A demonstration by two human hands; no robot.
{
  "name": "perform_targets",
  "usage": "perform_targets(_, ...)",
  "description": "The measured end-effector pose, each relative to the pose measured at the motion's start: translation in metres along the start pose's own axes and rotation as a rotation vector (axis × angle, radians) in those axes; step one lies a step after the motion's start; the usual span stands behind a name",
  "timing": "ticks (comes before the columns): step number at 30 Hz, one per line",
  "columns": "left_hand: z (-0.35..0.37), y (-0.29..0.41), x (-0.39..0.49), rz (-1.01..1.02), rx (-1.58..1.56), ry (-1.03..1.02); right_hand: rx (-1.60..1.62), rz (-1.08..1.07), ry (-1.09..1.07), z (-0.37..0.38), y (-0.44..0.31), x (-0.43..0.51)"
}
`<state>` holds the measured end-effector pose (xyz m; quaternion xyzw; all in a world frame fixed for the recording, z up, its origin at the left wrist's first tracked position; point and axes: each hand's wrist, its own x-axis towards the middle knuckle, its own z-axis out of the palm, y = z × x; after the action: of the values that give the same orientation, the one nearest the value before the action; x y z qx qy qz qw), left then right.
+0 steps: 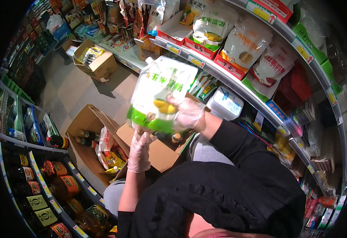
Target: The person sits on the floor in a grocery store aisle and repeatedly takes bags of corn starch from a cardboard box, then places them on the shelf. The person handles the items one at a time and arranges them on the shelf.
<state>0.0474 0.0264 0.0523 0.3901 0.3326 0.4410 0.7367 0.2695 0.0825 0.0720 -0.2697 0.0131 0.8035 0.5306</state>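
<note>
A white and green spouted plastic pouch (161, 86), printed with a picture of corn cobs, is raised in front of me. My right hand (189, 114), in a clear disposable glove, grips its lower right side with the thumb across the front. At the bottom edge, my gloved left hand (140, 151) holds the pouch from below; some of its fingertips are hidden behind it. Below the hands stand an open cardboard box (81, 119) with dark bottles and bagged goods, and another cardboard box (161, 151) with a capped bottle (177, 137).
On the right shelf, red display trays (200, 49) hold similar pouches (210, 28). Under it sits a stack of white plastic containers (225, 102). A shelf with oil bottles (65, 187) stands at left. Farther off, a carton (94, 61) of packets rests on the tiled floor (63, 83).
</note>
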Motion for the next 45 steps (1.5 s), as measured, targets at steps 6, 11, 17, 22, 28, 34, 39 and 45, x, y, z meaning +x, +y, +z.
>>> perform_targets(6, -0.010, -0.005, 0.003, -0.035, -0.042, 0.017, -0.493, -0.626, 0.012, -0.009, -0.152, 0.016)
perform_targets(11, -0.017, -0.007, 0.002, -0.079, -0.101, 0.066, -0.630, -0.915, 0.276, 0.044, -0.259, 0.017)
perform_targets(17, -0.024, -0.012, 0.005, -0.089, -0.146, 0.091, -1.035, -1.128, 0.778, 0.032, -0.306, 0.043)
perform_targets(22, -0.026, -0.017, 0.012, -0.100, -0.158, 0.049, -1.086, -1.204, 0.931, 0.003, -0.342, 0.044)
perform_targets(28, -0.036, -0.022, 0.008, -0.104, -0.179, 0.105, -1.169, -1.283, 1.054, 0.019, -0.311, 0.046)
perform_targets(34, -0.034, -0.022, 0.013, -0.131, -0.147, 0.076, -1.040, -1.217, 0.641, -0.033, -0.324, 0.042)
perform_targets(39, -0.048, -0.026, 0.002, -0.090, -0.206, 0.147, -1.240, -1.131, 0.671, -0.029, -0.299, 0.046)
perform_targets(45, -0.051, -0.023, 0.008, -0.085, -0.247, 0.074, -1.170, -1.517, 0.391, -0.036, -0.201, -0.008)
